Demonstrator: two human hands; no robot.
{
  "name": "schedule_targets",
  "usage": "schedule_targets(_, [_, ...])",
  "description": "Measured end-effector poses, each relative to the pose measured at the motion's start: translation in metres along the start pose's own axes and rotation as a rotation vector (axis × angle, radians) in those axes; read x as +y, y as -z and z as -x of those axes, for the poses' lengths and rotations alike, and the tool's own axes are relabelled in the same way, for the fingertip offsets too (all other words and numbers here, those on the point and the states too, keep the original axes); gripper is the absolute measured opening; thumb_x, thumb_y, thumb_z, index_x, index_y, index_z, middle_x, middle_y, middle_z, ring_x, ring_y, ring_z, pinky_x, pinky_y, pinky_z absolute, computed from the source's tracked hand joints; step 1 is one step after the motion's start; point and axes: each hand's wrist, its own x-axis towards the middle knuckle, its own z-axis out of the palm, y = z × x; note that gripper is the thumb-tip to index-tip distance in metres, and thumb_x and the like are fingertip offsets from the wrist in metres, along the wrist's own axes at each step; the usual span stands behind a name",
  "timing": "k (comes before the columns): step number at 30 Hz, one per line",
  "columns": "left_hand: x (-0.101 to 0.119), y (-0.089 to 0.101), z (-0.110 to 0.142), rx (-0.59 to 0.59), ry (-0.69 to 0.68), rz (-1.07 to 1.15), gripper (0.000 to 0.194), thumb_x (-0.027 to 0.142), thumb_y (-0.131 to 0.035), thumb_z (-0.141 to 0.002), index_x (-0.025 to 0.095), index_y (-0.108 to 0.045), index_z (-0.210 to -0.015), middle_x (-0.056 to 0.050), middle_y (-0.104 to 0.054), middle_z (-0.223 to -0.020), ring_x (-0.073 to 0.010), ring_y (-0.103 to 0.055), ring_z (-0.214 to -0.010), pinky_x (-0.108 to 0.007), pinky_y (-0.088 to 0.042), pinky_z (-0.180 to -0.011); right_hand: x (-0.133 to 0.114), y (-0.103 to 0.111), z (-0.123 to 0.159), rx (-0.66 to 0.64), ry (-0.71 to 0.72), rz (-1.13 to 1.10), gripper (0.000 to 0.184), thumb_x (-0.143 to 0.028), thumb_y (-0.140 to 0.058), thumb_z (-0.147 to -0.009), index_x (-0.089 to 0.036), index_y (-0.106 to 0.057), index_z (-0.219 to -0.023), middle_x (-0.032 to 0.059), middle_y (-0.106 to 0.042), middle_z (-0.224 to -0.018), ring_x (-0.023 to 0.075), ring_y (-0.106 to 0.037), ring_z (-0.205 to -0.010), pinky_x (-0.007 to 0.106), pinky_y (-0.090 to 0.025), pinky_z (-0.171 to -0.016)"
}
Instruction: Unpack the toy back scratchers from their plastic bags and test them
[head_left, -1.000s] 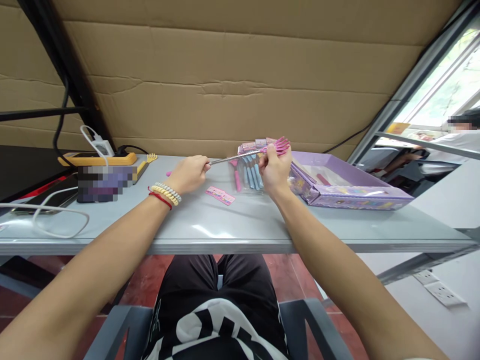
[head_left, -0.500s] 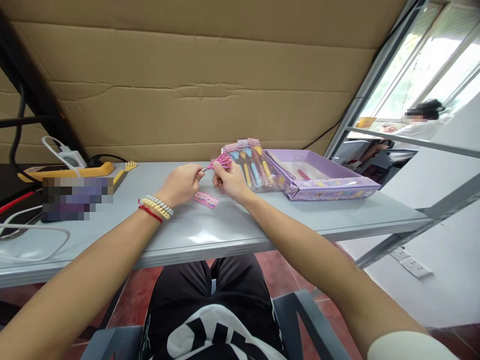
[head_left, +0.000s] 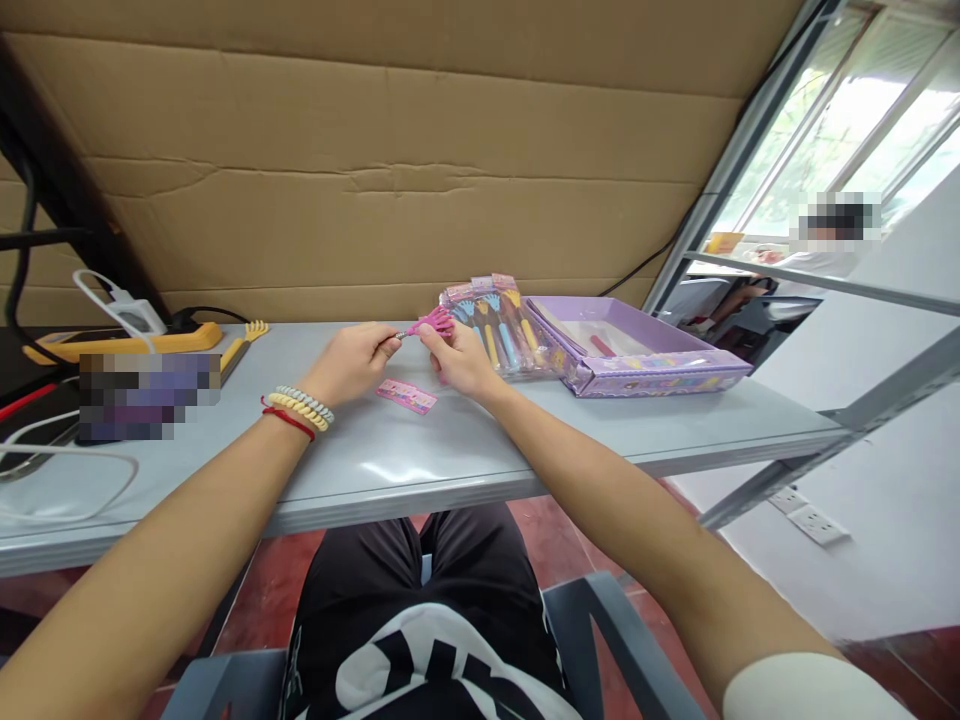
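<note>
A telescopic back scratcher with a pink claw head (head_left: 435, 321) is held level above the table between both hands. My left hand (head_left: 351, 362) is closed around its handle end, which the fingers hide. Only a short bit of metal rod shows between the hands. My right hand (head_left: 463, 358) pinches it just by the pink head. A pink printed card (head_left: 406, 396) lies flat on the table below the hands. Just beyond my right hand, several back scratchers in clear packs (head_left: 504, 325) lie side by side, with blue, yellow and brown heads.
A purple open box (head_left: 664, 375) stands right of the packs. On the left lie a yellow back scratcher (head_left: 238, 350), a blurred-out device (head_left: 146, 395), a white plug (head_left: 135, 312) and cables. Cardboard (head_left: 405, 230) closes off the back. A person sits far right.
My hands have come together and the long metal rod has slid shorter. The right hand moved left with the pink head. The view has turned slightly right.
</note>
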Motion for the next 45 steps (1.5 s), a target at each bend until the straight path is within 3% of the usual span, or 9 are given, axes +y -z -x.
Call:
schedule_targets(9, [0.0, -0.001, 0.002, -0.034, 0.023, 0.0, 0.034, 0.041, -0.035, -0.092, 0.021, -0.06, -0.08, -0.002, -0.06, -0.067, -0.0164, -0.053, -0.061, -0.028, -0.035, -0.058, 0.002, 0.004, -0.007, 0.073, -0.07, -0.208, 0.05, -0.068, -0.059, -0.073, -0.019, -0.053, -0.081, -0.0087, -0.044, -0.044, 0.0063, -0.037, -0.036, 0.02, -0.027, -0.035])
schedule_targets(13, [-0.001, -0.002, 0.002, -0.026, 0.004, -0.026, 0.033, 0.041, -0.036, -0.092, 0.021, -0.061, -0.083, -0.003, -0.062, -0.069, -0.0175, -0.055, -0.064, -0.028, -0.035, -0.059, 0.003, 0.005, -0.008, 0.003, -0.121, -0.285, 0.047, -0.064, -0.065, -0.07, -0.019, -0.053, -0.079, -0.0094, -0.046, -0.044, 0.0051, -0.034, -0.03, 0.02, -0.021, -0.028])
schedule_targets(20, [0.0, -0.002, 0.002, -0.024, 0.02, -0.034, 0.034, 0.042, -0.038, -0.092, 0.02, -0.064, -0.093, -0.003, -0.065, -0.07, -0.018, -0.058, -0.066, -0.028, -0.036, -0.06, 0.001, 0.008, -0.006, -0.11, -0.153, -0.432, 0.045, -0.053, -0.075, -0.065, -0.019, -0.055, -0.088, -0.0079, -0.058, -0.057, 0.0049, -0.041, -0.032, 0.019, -0.028, -0.026])
schedule_targets(25, [0.002, 0.002, 0.002, -0.019, 0.043, -0.031, 0.034, 0.042, -0.038, -0.092, 0.02, -0.064, -0.095, -0.003, -0.066, -0.073, -0.0179, -0.058, -0.067, -0.028, -0.035, -0.059, 0.004, 0.011, -0.009, -0.159, -0.183, -0.493, 0.047, -0.056, -0.072, -0.069, -0.016, -0.058, -0.092, -0.0046, -0.063, -0.064, 0.0054, -0.045, -0.033, 0.02, -0.029, -0.025])
schedule_targets(31, [0.004, 0.005, 0.002, -0.069, 0.062, -0.049, 0.036, 0.043, -0.036, -0.092, 0.021, -0.063, -0.083, -0.003, -0.065, -0.071, -0.0176, -0.058, -0.066, -0.029, -0.033, -0.057, 0.006, 0.012, -0.011, -0.141, -0.194, -0.471, 0.048, -0.059, -0.068, -0.071, -0.016, -0.061, -0.092, -0.0033, -0.064, -0.064, 0.0049, -0.045, -0.033, 0.02, -0.03, -0.026])
schedule_targets(35, [0.006, 0.008, 0.002, -0.086, 0.076, -0.125, 0.037, 0.043, -0.034, -0.093, 0.022, -0.061, -0.08, -0.003, -0.067, -0.073, -0.0189, -0.06, -0.068, -0.029, -0.031, -0.056, 0.005, 0.012, -0.012, -0.095, -0.151, -0.416, 0.05, -0.062, -0.069, -0.068, -0.014, -0.062, -0.081, -0.0021, -0.063, -0.06, 0.0049, -0.042, -0.033, 0.02, -0.029, -0.026])
schedule_targets(45, [0.009, 0.022, 0.002, -0.125, 0.059, -0.397, 0.045, 0.051, -0.026, -0.094, 0.021, -0.06, -0.09, -0.007, -0.069, -0.082, -0.025, -0.065, -0.077, -0.031, -0.031, -0.058, -0.009, 0.025, -0.014, -0.133, 0.019, -0.202, 0.048, -0.061, -0.066, -0.072, -0.014, -0.063, -0.077, -0.0005, -0.061, -0.06, 0.0036, -0.04, -0.038, 0.019, -0.029, -0.034])
